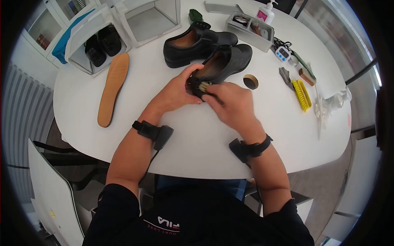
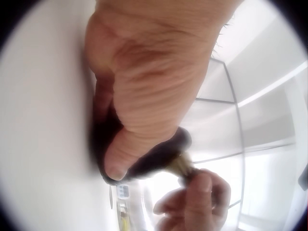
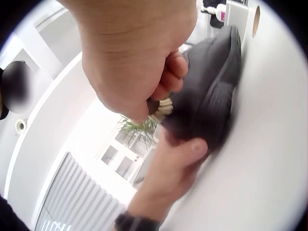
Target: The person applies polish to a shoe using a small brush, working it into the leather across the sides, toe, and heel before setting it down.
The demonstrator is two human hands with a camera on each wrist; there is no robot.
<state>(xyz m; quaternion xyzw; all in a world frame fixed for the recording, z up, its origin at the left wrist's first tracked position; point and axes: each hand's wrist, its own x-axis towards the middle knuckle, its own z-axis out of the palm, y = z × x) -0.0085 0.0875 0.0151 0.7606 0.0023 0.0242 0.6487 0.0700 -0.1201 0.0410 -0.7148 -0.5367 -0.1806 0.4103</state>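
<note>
A black leather shoe (image 1: 225, 61) lies on the white table (image 1: 197, 139) in the head view. My left hand (image 1: 177, 91) grips its heel end, thumb over the top edge. My right hand (image 1: 230, 104) holds a small brush (image 1: 204, 86) with pale bristles pressed against the shoe's heel. In the right wrist view the bristles (image 3: 161, 109) touch the black shoe (image 3: 211, 82) while the left hand's thumb (image 3: 185, 151) wraps under it. The left wrist view shows the left thumb (image 2: 120, 154) on the dark shoe (image 2: 159, 154) and the right hand (image 2: 195, 199) beyond.
A second black shoe (image 1: 193, 43) stands behind the first. A tan insole (image 1: 113, 88) lies at left beside clear boxes (image 1: 98, 39) with more shoes. A round tin (image 1: 250, 81), yellow brush (image 1: 302, 94), timer (image 1: 283, 53) and tray (image 1: 250, 28) sit right.
</note>
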